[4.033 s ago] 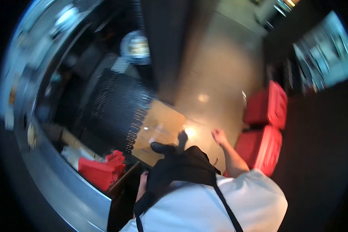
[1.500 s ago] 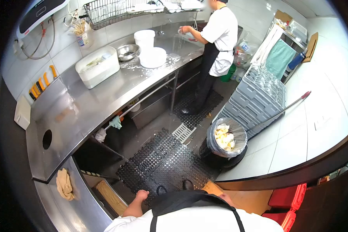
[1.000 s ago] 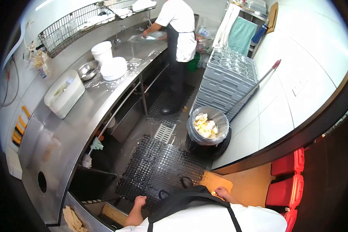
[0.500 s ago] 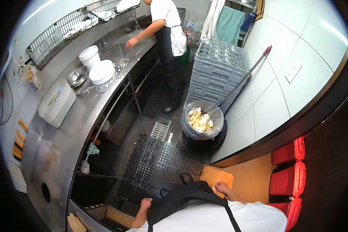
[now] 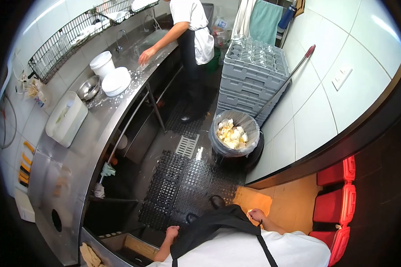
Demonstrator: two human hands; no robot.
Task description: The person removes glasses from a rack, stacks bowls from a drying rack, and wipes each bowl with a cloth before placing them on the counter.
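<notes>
My left hand [image 5: 172, 231] hangs low beside my black apron [image 5: 220, 224], fingers curled, with nothing visible in it. On the other side of the apron, my right hand [image 5: 255, 215] is closed in front of an orange-lit floor patch. Something small and pale shows at its fingers, too small to name. Neither hand touches the counter or the bin. Ahead of me, a bin [image 5: 214, 133] lined with a clear bag holds pale and yellowish scraps [image 5: 231, 135].
A co-worker's hand [image 5: 148, 54] reaches over the wet steel counter [image 5: 107, 120]. On it stand white plates [image 5: 116, 81], a white bucket [image 5: 102, 64], a metal bowl [image 5: 89, 87] and a plastic tub [image 5: 67, 120]. Grey glass racks [image 5: 249, 82], a leaning pole [image 5: 294, 73] and red containers [image 5: 332, 204] flank the right.
The co-worker's hand has moved down and left, closer to the plates on the counter. My view has shifted slightly; my hands stay low at my sides.
</notes>
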